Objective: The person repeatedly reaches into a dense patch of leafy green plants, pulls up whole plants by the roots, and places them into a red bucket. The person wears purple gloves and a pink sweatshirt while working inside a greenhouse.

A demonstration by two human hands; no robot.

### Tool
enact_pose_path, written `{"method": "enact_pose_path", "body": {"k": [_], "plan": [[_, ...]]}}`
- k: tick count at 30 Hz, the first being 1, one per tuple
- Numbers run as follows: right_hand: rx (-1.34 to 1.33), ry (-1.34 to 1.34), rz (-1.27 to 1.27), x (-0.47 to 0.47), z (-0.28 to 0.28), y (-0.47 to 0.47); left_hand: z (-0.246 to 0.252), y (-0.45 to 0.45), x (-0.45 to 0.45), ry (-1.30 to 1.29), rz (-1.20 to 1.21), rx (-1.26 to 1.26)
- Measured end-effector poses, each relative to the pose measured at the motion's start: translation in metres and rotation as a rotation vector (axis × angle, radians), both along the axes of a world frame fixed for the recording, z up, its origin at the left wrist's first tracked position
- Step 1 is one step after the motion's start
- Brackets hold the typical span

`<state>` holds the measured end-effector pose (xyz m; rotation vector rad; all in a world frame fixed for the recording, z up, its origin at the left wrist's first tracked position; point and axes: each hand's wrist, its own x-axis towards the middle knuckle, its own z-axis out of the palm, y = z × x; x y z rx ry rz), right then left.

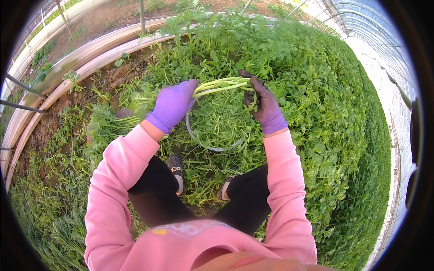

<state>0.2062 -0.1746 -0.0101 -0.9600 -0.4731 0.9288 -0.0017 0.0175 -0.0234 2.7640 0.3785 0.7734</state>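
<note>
Both my hands wear purple gloves; the right one is dark with soil on its fingers and palm. My left hand (178,101) is closed around one end of a small bunch of green leafy stems (223,84), whose leaves spread out to its left. At the stems' other end, my right hand (262,98) has its thumb and fingers around the cut ends and a drooping leaf. Beneath the stems stands a round container with a pale rim (191,130), filled with loose greens (220,118).
Cut greens in a bunch (113,122) lie left of my left hand. Dense leafy plants (325,111) grow ahead and to the right. Plastic sheeting (81,73) and metal poles (25,107) edge the bed at left. My shoes (175,166) rest on leaf-strewn ground.
</note>
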Motion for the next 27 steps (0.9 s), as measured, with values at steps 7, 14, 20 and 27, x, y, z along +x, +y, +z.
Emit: {"method": "enact_pose_path", "body": {"k": [7, 14, 20, 27], "plan": [[-0.471, -1.669, -0.745, -0.007, -0.014, 0.024, 0.002, -0.015, 0.006, 0.074, 0.08, 0.08], [-1.158, -1.569, -0.593, 0.021, -0.02, -0.007, 0.007, -0.007, 0.005, -0.183, 0.178, -0.356], [-0.379, -0.523, 0.2, -0.005, -0.022, -0.014, -0.001, -0.013, 0.011, 0.019, -0.303, -1.358], [0.016, -0.183, 0.059, -0.026, 0.005, -0.001, 0.003, -0.038, 0.024, 0.29, -0.547, -1.37]]}}
